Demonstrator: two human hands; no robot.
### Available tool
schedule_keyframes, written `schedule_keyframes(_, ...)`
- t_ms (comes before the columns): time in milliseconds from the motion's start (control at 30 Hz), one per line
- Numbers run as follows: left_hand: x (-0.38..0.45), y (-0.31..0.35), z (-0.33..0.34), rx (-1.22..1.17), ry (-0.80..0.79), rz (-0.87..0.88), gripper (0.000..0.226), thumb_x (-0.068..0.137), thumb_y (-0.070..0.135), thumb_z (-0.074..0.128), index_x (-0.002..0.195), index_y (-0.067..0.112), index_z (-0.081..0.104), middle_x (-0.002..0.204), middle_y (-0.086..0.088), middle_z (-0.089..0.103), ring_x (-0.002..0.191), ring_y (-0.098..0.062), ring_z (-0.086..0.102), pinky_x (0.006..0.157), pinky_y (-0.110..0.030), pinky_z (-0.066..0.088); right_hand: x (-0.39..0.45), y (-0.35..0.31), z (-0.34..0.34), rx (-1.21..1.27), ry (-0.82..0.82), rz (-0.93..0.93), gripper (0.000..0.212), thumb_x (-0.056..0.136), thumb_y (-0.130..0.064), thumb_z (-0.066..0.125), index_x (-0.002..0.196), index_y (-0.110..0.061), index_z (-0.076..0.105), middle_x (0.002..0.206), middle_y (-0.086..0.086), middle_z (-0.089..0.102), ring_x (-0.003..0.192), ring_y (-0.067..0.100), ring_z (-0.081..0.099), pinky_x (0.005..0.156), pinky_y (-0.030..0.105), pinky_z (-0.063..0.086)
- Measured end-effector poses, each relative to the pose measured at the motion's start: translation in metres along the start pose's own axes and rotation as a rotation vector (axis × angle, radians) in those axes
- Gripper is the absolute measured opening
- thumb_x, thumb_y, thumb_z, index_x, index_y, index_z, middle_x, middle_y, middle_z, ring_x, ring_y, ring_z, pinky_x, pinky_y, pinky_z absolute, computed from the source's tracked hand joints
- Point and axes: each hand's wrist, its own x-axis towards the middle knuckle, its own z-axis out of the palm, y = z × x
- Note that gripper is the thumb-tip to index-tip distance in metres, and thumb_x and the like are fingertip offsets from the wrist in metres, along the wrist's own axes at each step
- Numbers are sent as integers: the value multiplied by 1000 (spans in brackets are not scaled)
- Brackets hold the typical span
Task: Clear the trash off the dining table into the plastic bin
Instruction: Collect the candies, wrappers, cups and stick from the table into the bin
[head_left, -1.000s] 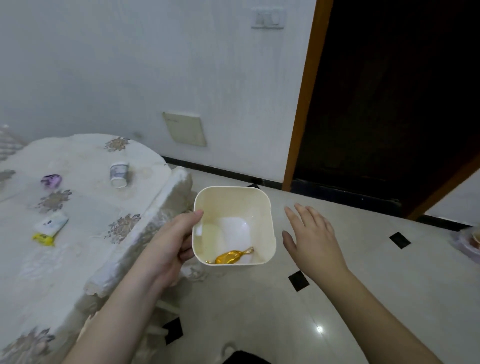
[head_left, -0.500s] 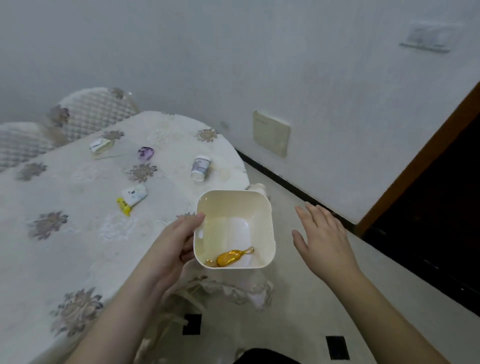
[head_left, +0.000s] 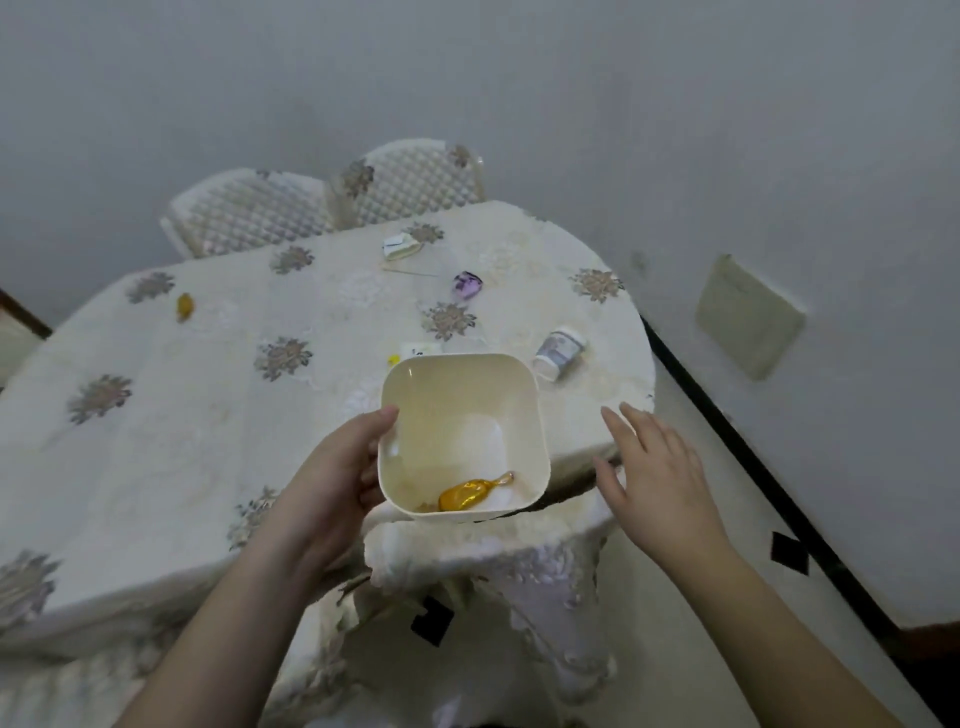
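Observation:
My left hand (head_left: 337, 470) grips the left rim of a cream plastic bin (head_left: 498, 384), held over the near edge of the dining table (head_left: 171, 415). A gold wrapper (head_left: 467, 493) lies inside the bin. My right hand (head_left: 657, 473) hovers open just right of the bin, touching nothing. Trash lies on the tablecloth: a tipped paper cup (head_left: 560, 352), a purple wrapper (head_left: 467, 285), a white folded packet (head_left: 400, 246) with a thin stick beside it, a second gold wrapper (head_left: 184, 305), and a white-and-yellow packet (head_left: 415, 349) partly hidden behind the bin.
Two quilted chairs (head_left: 322, 202) stand behind the table against the grey wall. A beige panel (head_left: 748, 317) is set low on the right wall. Tiled floor with black diamonds (head_left: 789, 553) runs along the right side.
The view has swung left from the dark doorway onto the table. The bin, still in my left hand, now sits over the table edge; my right hand stays open beside it.

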Motion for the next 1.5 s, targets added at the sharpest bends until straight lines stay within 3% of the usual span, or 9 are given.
schedule_keyframes(267,16,-1,-54,-72,169,35,52,66,53,65,98,14,52,67,-8,28,57,-19,25,49,-29,20,72,-61,26,-17,-37,-202,54,95,-38,46,145,-20,36,150,6,39,136,27,35,108,43,30)
schedule_keyframes(400,39,-3,-97,-126,239,30,45,63,53,68,84,17,52,66,-6,28,55,-18,26,48,-29,24,106,-100,45,-40,-67,-253,54,95,-38,45,145,-21,36,151,4,37,136,24,34,108,41,29)
schedule_keyframes(500,55,-1,-134,-169,268,39,35,66,50,68,69,21,47,54,1,27,45,-12,23,39,-22,24,134,-134,64,-43,-104,-283,54,95,-37,45,145,-20,35,151,4,37,136,23,34,108,41,29)
schedule_keyframes(700,85,0,-190,-160,309,43,29,91,32,57,70,19,43,50,7,26,43,-9,21,39,-22,21,186,-191,107,-31,-176,-294,51,95,-34,45,144,-19,37,142,4,46,123,25,46,98,40,37)
schedule_keyframes(967,129,-11,-209,-195,338,-38,36,90,37,60,66,20,39,49,6,27,44,-11,27,44,-24,25,245,-231,182,-31,-351,-261,44,95,-28,46,136,-14,44,130,9,51,113,30,50,89,40,42)
schedule_keyframes(1100,150,-15,-212,-195,355,-44,35,86,40,62,70,18,41,50,6,31,47,-11,33,51,-27,32,274,-243,218,3,-369,-278,45,91,-11,45,136,-4,44,128,15,53,117,30,45,94,36,33)
schedule_keyframes(1200,161,-14,-211,-197,355,-47,37,78,45,66,69,17,43,51,6,35,45,-9,38,44,-20,38,285,-249,241,-58,-402,-297,44,89,-2,41,134,-1,41,129,17,50,116,31,46,96,36,32)
schedule_keyframes(1333,170,-18,-213,-224,363,-59,37,81,43,67,69,17,44,53,5,34,46,-10,37,45,-20,39,284,-253,262,-175,-378,-301,31,91,-3,39,121,-2,45,127,18,49,114,31,47,92,37,37)
schedule_keyframes(1500,173,-24,-215,-224,382,-69,37,82,44,66,70,19,42,53,6,34,47,-9,39,49,-22,42,282,-258,273,-203,-283,-239,32,91,-1,33,119,0,48,126,23,47,114,32,45,93,40,39)
